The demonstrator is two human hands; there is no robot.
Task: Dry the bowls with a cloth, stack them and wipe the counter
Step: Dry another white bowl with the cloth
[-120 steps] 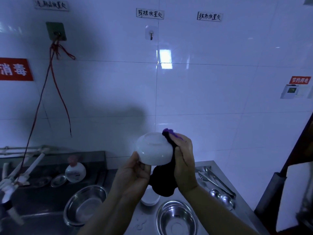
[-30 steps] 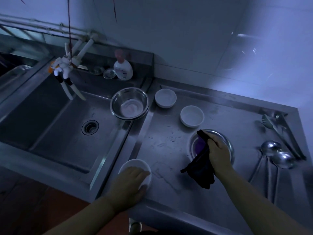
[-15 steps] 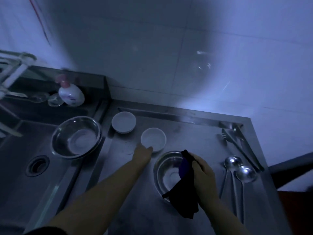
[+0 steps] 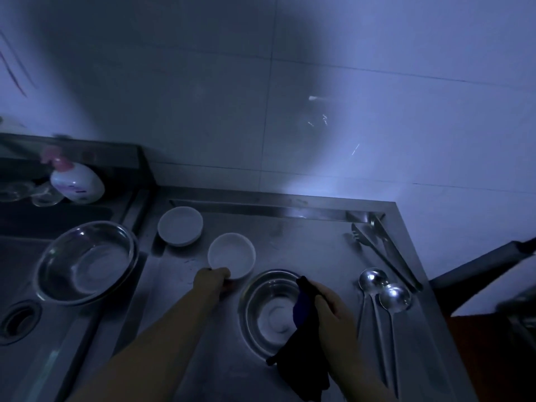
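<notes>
Two white bowls stand on the steel counter [image 4: 304, 248]: one [image 4: 179, 226] at the back left, one [image 4: 232, 253] nearer the middle. My left hand [image 4: 213, 281] grips the near rim of the middle white bowl. A small steel bowl [image 4: 268, 311] sits just in front of it. My right hand [image 4: 333, 311] holds a dark cloth [image 4: 304, 358] with a purple patch over the steel bowl's right edge; the cloth hangs down toward the counter's front.
A larger steel bowl [image 4: 87, 262] sits in the sink at the left, beside the drain [image 4: 17, 320]. A soap bottle [image 4: 77, 182] lies on the ledge behind. Two ladles [image 4: 385, 288] and tongs [image 4: 383, 248] lie at the counter's right. The tiled wall rises behind.
My left hand left a white bowl at the counter's front edge, reached forward and took the rim of the middle white bowl. The right hand stays over the steel bowl with the cloth.
</notes>
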